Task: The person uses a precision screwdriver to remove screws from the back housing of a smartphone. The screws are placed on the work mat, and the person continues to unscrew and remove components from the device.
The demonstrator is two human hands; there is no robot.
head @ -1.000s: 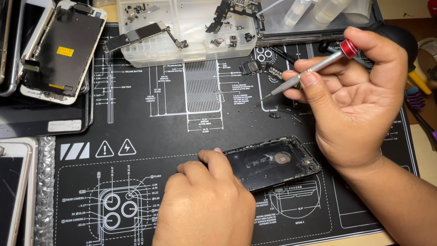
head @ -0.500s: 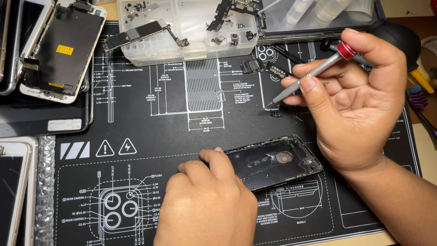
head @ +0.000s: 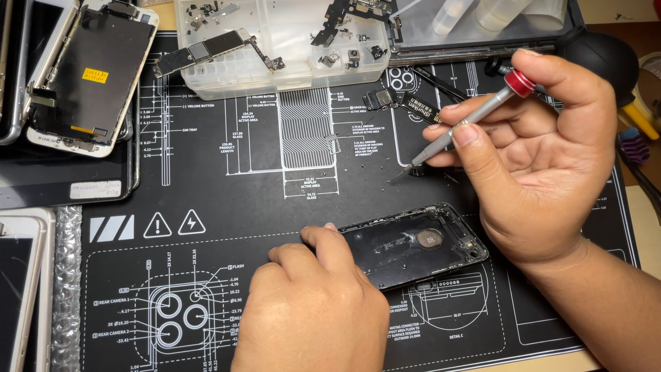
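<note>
A black, emptied phone housing point(head: 413, 246) lies open side up on a black printed work mat point(head: 227, 200). My left hand point(head: 313, 310) rests on its left end, fingertips pressing the edge. My right hand point(head: 533, 148) hovers above and behind the housing, holding a slim grey precision screwdriver point(head: 465, 124) with a red cap; its tip points down-left toward tiny screws on the mat.
A clear plastic parts tray point(head: 289, 41) with a logic board and small components sits at the back. Phone screens point(head: 89, 76) are stacked at the left. A small black part point(head: 382, 98) and a flex strip lie near the tray. A black dust blower point(head: 609, 58) sits back right.
My right hand has tilted the screwdriver slightly and shifted a little; my left hand and the housing stay as they were.
</note>
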